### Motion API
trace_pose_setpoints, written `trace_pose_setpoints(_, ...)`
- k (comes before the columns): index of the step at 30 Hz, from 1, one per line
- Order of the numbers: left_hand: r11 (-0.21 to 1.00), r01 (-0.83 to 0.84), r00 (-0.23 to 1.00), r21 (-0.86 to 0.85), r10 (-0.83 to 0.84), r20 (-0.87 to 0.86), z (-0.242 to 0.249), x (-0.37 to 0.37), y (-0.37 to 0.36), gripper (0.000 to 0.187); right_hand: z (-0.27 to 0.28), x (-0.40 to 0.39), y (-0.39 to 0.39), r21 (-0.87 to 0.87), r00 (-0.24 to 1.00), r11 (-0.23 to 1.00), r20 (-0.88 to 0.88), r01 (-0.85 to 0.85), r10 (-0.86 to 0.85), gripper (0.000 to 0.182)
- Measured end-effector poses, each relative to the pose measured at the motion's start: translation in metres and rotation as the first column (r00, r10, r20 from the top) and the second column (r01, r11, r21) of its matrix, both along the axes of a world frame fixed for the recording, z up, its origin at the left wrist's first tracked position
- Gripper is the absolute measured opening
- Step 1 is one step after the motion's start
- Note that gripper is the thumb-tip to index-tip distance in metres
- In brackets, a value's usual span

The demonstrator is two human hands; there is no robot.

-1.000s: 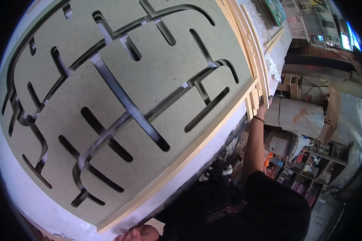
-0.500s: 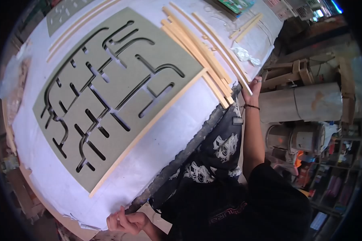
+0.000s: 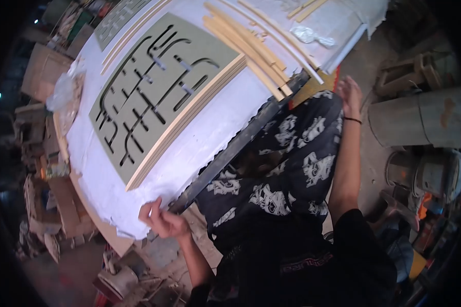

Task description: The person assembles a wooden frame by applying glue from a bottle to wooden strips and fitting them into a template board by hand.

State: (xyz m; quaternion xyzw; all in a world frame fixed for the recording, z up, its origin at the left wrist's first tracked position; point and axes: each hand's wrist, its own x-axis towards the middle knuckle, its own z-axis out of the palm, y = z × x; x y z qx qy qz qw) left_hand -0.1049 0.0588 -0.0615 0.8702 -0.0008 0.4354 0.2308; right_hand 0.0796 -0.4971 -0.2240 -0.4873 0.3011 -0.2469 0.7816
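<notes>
A grey-green board (image 3: 161, 120) with dark curved slots lies on the white-covered table (image 3: 189, 163), a pale wooden strip (image 3: 189, 118) along its near edge. My left hand (image 3: 164, 221) is at the table's near corner, fingers loosely curled; whether anything small is between them I cannot make out. Beyond the table's right edge, my right hand (image 3: 350, 95) hangs beside my patterned trousers with its fingers apart and nothing seen in it. Several loose wooden strips (image 3: 256, 48) lie in a bundle at the board's right side, some reaching the table edge.
A crumpled clear plastic piece (image 3: 312, 36) lies at the table's far right. Another grey board (image 3: 119, 23) is at the far left. Metal drums (image 3: 420, 118) and a wooden frame (image 3: 410, 71) stand on the floor at right. A bucket (image 3: 117, 281) stands below the table at left.
The view has shifted, showing more floor on the left. My right hand has left the strip ends at the table edge and is now off to the right. My left hand stays at the near corner.
</notes>
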Motion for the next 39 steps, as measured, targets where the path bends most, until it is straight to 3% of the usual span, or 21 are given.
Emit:
trace_pose_setpoints(3, 0.997, 0.076, 0.997, 0.001, -0.076, 0.001, 0.006, 0.014, -0.01, 0.04, -0.001, -0.027, -0.001, 0.03, 0.978, 0.978, 0.005, 0.208, -0.208, 0.026)
trace_pose_setpoints(5, 0.994, 0.107, 0.994, -0.012, -0.107, -0.002, 0.012, 0.02, -0.015, 0.041, -0.011, -0.047, -0.004, 0.097, 0.975, 0.976, 0.085, 0.194, -0.203, 0.024)
trace_pose_setpoints(8, 0.987, 0.163, 0.986, -0.008, -0.163, -0.04, 0.014, 0.025, -0.018, 0.042, -0.021, -0.059, -0.001, 0.136, 0.937, 0.931, 0.038, 0.34, -0.348, 0.022)
trace_pose_setpoints(11, 0.972, 0.229, 0.969, -0.059, -0.233, -0.083, 0.012, 0.029, -0.038, 0.039, -0.021, -0.076, -0.002, 0.202, 0.942, 0.954, 0.21, 0.219, -0.261, 0.023)
trace_pose_setpoints(14, 0.926, 0.377, 0.916, 0.003, -0.372, -0.15, 0.013, 0.029, -0.053, 0.036, 0.013, -0.082, 0.024, 0.183, 0.945, 0.959, 0.209, 0.216, -0.253, 0.029)
trace_pose_setpoints(18, 0.908, 0.416, 0.898, -0.055, -0.419, -0.134, 0.012, 0.031, -0.065, 0.03, 0.059, -0.082, 0.073, 0.048, 0.944, 0.962, 0.185, 0.269, -0.273, 0.034)
trace_pose_setpoints(21, 0.891, 0.431, 0.89, -0.145, -0.446, -0.091, 0.01, 0.035, -0.066, 0.036, 0.06, -0.084, 0.096, -0.117, 0.936, 0.938, 0.176, 0.327, -0.304, 0.034)
trace_pose_setpoints(23, 0.85, 0.491, 0.859, -0.19, -0.509, -0.059, 0.009, 0.037, -0.076, 0.037, 0.065, -0.091, 0.113, -0.189, 0.949, 0.946, 0.231, 0.261, -0.216, 0.032)
trace_pose_setpoints(27, 0.726, 0.632, 0.748, -0.271, -0.663, -0.033, 0.008, 0.042, -0.109, 0.039, 0.059, -0.099, 0.132, -0.276, 0.968, 0.952, 0.245, 0.132, -0.063, 0.024)
trace_pose_setpoints(30, 0.586, 0.735, 0.604, -0.34, -0.794, -0.062, 0.008, 0.044, -0.137, 0.045, 0.067, -0.096, 0.141, -0.214, 0.946, 0.967, 0.318, 0.136, -0.062, 0.019)
trace_pose_setpoints(32, 0.507, 0.788, 0.508, -0.35, -0.856, -0.096, 0.01, 0.047, -0.152, 0.048, 0.064, -0.101, 0.135, -0.301, 0.97, 0.953, 0.239, 0.027, 0.048, 0.015)
trace_pose_setpoints(37, 0.421, 0.835, 0.402, -0.354, -0.906, -0.131, 0.015, 0.049, -0.17, 0.041, 0.065, -0.11, 0.14, -0.528, 0.994, 0.848, 0.07, -0.037, 0.087, 0.021)
trace_pose_setpoints(39, 0.41, 0.832, 0.383, -0.373, -0.912, -0.147, 0.008, 0.046, -0.169, 0.045, 0.078, -0.11, 0.156, -0.504, 0.993, 0.864, 0.1, 0.003, 0.055, 0.026)
